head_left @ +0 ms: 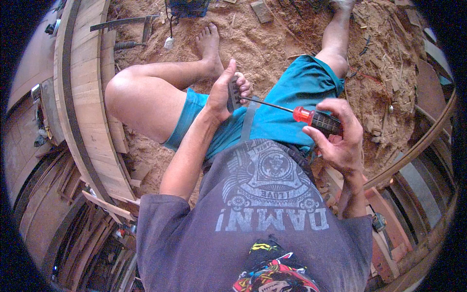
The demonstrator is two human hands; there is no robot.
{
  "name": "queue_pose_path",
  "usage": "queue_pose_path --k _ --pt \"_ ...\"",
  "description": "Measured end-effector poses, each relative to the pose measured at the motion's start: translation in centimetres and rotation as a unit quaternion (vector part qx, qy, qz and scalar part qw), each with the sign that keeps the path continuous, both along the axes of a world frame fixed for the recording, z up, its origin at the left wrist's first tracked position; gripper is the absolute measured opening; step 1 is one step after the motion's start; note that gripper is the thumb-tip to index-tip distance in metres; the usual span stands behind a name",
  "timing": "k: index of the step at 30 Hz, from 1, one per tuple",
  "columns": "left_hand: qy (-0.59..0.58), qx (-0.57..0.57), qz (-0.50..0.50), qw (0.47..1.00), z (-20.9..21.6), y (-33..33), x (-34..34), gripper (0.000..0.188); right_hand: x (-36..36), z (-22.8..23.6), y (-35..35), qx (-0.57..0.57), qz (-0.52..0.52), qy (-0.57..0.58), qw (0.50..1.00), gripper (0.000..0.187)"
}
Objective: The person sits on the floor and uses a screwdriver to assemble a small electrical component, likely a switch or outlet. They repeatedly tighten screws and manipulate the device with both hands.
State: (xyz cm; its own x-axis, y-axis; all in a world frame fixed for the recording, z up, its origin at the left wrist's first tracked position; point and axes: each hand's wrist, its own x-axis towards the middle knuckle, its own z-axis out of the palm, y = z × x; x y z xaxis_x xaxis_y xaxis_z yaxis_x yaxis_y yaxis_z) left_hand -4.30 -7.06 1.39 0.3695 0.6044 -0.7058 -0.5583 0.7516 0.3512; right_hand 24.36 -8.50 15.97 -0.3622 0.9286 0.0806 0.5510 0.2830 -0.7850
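Note:
My left hand (220, 100) is closed around a small dark block (234, 97) with a row of notches along its side, held over my lap. The fingers curl over its far edge and the thumb points up and away; its exact kind I cannot make out. In my right hand (346, 138) is a screwdriver (304, 115) with a clear red and black ribbed handle, gripped between thumb and fingers. Its thin shaft points left, and the tip meets or nearly meets the notched side of the block.
I sit with bare legs spread on sawdust (253, 41). Long wooden planks (114, 146) run along the left. A dark bin-like object (188, 7) with a cord and a white plug (169, 43) lies ahead. A wood block (261, 11) rests beyond; more timber lies at the right.

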Motion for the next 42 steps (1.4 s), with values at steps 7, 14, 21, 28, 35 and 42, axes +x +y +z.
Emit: queue_pose_path --k 7,14,21,28,35,42 --pt "0.027 0.014 -0.013 0.999 -0.2 -0.2 0.2 0.062 0.4 0.9 -1.3 -0.148 -0.054 -0.076 0.985 0.052" --pt "0.028 0.014 -0.017 0.999 -0.2 -0.2 0.1 0.06 -0.1 -0.4 0.0 -0.021 -0.03 -0.031 0.999 0.045" --pt "0.036 0.03 -0.039 0.998 -0.9 -0.4 0.3 0.061 -0.4 1.1 -1.3 -0.208 -0.133 -0.08 0.966 0.053" --pt "0.043 0.043 -0.058 0.996 -0.8 -0.4 0.1 0.059 0.1 0.7 -1.2 -0.101 -0.011 -0.093 0.99 0.038" --pt "0.077 0.052 -0.087 0.992 0.0 0.0 0.3 0.058 -0.1 1.4 -1.2 -0.195 -0.008 -0.143 0.97 0.04" --pt "0.11 0.077 -0.113 0.984 0.1 -0.2 0.5 0.06 0.1 0.2 -2.0 -0.197 0.008 -0.069 0.978 0.031"
